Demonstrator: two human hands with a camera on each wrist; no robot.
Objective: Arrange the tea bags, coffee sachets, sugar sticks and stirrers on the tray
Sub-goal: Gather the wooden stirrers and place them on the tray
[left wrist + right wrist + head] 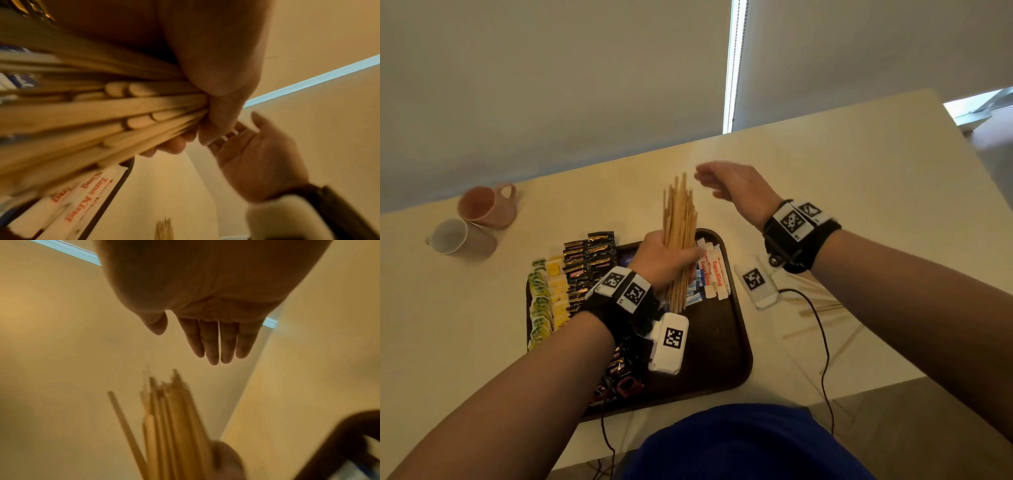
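I read "Tapa King" in red print on the white sugar sticks (714, 274) at the tray's (726, 370) far right.

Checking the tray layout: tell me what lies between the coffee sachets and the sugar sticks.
In the head view, the left hand gripping the upright stirrers stands between the coffee sachets and the sugar sticks; a blue packet shows behind it.

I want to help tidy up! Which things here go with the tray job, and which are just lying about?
For the job:
tray
stirrers in the left hand
loose stirrers on the table
sugar sticks
coffee sachets
tea bags

Just lying about:
pink mug
white mug
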